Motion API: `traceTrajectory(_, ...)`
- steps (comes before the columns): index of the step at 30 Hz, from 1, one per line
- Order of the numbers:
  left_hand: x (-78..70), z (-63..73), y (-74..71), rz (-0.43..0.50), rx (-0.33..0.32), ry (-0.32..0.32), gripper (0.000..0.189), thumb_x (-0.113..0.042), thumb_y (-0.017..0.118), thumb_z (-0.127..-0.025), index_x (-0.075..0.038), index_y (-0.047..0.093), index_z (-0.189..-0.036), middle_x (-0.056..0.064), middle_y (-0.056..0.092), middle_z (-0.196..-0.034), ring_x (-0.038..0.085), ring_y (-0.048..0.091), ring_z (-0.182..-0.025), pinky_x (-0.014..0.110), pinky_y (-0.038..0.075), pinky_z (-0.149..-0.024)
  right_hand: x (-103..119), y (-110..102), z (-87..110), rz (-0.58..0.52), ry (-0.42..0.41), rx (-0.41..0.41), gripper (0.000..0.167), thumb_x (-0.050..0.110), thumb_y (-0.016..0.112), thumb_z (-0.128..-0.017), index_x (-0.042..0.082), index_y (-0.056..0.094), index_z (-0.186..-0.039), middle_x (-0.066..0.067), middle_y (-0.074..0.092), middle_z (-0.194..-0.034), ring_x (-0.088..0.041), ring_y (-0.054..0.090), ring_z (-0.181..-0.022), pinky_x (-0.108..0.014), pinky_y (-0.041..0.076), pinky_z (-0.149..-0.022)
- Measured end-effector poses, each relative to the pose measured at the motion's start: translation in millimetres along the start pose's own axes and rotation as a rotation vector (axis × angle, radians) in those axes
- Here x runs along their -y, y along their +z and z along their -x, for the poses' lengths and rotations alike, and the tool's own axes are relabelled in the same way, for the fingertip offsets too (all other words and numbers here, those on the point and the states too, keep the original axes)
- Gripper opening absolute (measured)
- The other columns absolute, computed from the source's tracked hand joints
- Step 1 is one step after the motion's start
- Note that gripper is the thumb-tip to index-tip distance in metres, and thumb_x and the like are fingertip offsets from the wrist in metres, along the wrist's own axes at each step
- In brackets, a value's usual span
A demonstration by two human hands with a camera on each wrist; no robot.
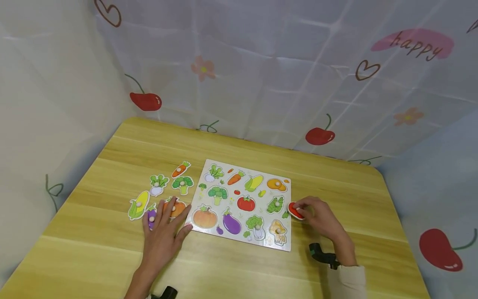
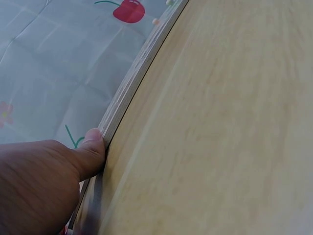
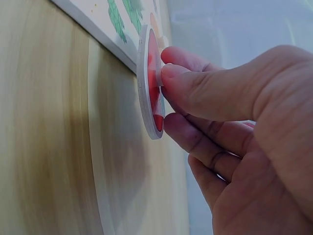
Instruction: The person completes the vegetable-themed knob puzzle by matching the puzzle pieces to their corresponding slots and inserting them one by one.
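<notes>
My right hand pinches the small knob of a red tomato puzzle piece beside the right edge of the white puzzle board. In the right wrist view the tomato piece stands on edge to the camera, thumb and fingertips on its knob. My left hand lies with spread fingers over the pumpkin piece and the eggplant piece, covering parts of both. Its thumb presses against the board's edge. On the board, cabbage, mushroom and green leafy pieces with knobs sit in their slots.
Left of the board lie loose corn, radish, broccoli and carrot pieces. The wooden table meets a printed curtain at its back edge. A black wrist mount sits by the right forearm.
</notes>
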State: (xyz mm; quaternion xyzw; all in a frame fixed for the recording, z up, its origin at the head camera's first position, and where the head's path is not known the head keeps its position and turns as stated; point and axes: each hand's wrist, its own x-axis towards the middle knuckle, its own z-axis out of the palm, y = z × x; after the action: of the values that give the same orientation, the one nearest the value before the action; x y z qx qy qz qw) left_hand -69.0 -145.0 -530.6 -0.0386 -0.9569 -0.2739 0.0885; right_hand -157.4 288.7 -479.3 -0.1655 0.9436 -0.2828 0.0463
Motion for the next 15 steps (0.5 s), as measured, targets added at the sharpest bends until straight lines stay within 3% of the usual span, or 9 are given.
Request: traceTrajectory(15,-0.2,-0.8,-0.6,0.007,-0.014,0.011,0.050,-0.036,0.067,-0.094,-0.024,0.059,-0.142,0.018,0.034,-0.161,0.047,0.018,-0.150,0.074,0.002,-0.111,13.4,14.4,-18.3,-0.043,-0.061,0.014,0.018,-0.002,0.070,-0.090,0.012,0.073,-0.101,-0.002,0.071,-0.106,-0.023,0.061,-0.103,-0.045,0.049,-0.092)
